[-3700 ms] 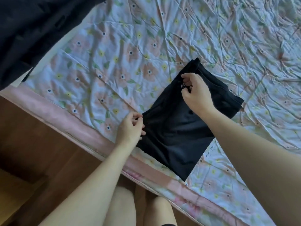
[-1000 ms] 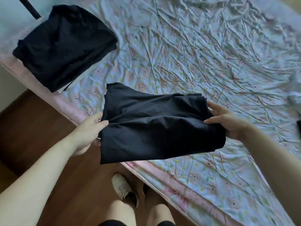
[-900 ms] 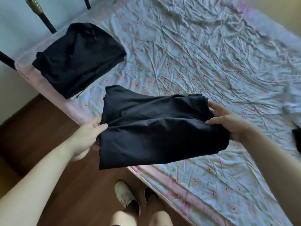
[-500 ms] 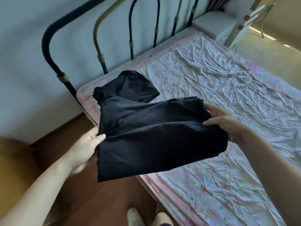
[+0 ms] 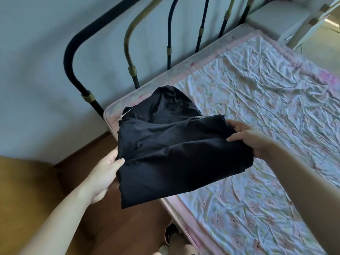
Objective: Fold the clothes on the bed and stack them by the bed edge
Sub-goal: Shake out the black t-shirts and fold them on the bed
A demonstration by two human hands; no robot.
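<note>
Black folded garment [image 5: 180, 155], soft and light, sags in the air over the bed [image 5: 257, 111] corner; left hand [image 5: 103, 173] and right hand [image 5: 252, 138] pinch its opposite edges above the stack [image 5: 171, 103].

A home bedroom is shown: a bed with a crumpled floral sheet [image 5: 257, 111], a curved black-and-brass metal headboard [image 5: 128, 50], and a brown wooden floor [image 5: 110, 227].

A dark metal headboard [image 5: 103, 30] with brass-coloured bars and collars stands against a pale blue-grey wall [image 5: 36, 70] at far left, brown wooden floor [image 5: 114, 227] lies near left, and a white nightstand [image 5: 287, 15] sits at far right.
</note>
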